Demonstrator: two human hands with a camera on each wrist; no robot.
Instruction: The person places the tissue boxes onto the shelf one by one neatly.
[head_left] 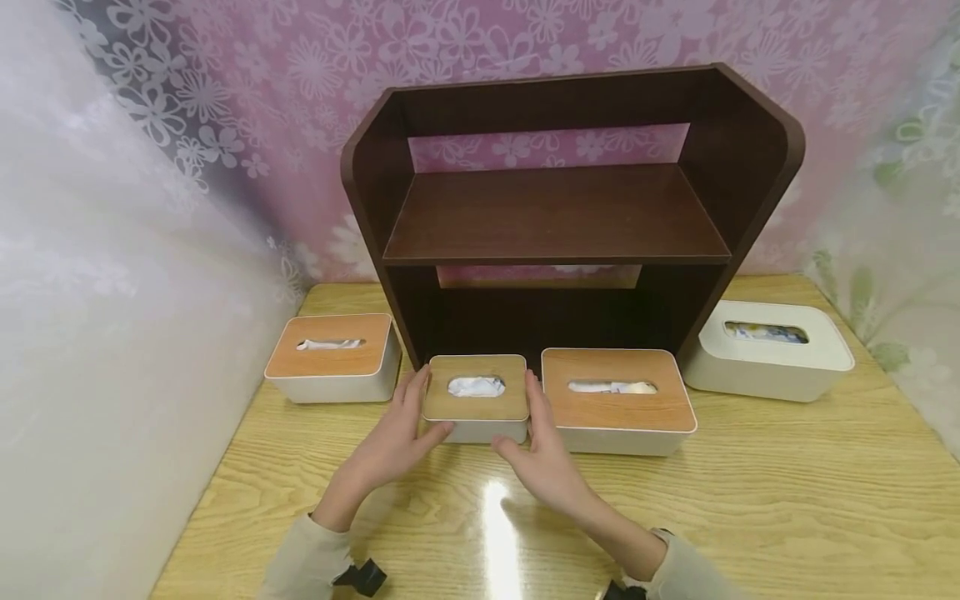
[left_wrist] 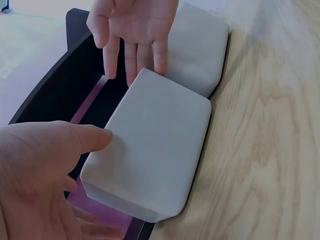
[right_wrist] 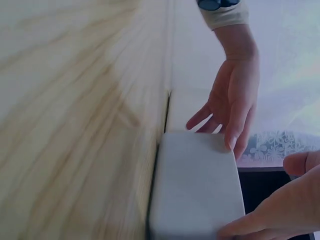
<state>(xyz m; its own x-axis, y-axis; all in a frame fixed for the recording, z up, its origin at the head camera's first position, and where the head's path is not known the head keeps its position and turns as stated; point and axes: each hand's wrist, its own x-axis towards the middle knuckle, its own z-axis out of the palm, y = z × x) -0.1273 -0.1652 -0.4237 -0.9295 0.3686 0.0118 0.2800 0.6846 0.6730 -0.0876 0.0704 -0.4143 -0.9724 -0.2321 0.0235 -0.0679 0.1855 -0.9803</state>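
Observation:
A small tissue box (head_left: 480,431) with a light wood-coloured lid and an oval slot stands in front of the dark shelf, white tissue showing in the slot. My left hand (head_left: 395,440) lies along its left side, fingers straight, the thumb at the front left top corner. On the other side, my right hand (head_left: 546,460) has straight fingers beside the right wall, and its thumb is near the front right corner. In the left wrist view the pale front of the box (left_wrist: 150,145) shows between both hands. Neither hand's fingers curl round it.
A larger orange-lidded tissue box (head_left: 618,417) stands just right of the small one. Another orange-lidded box (head_left: 330,367) is at the left, and an all-white box (head_left: 772,358) at the far right. Behind rises a dark brown two-tier shelf (head_left: 558,212) on the wood-grain table (head_left: 787,500).

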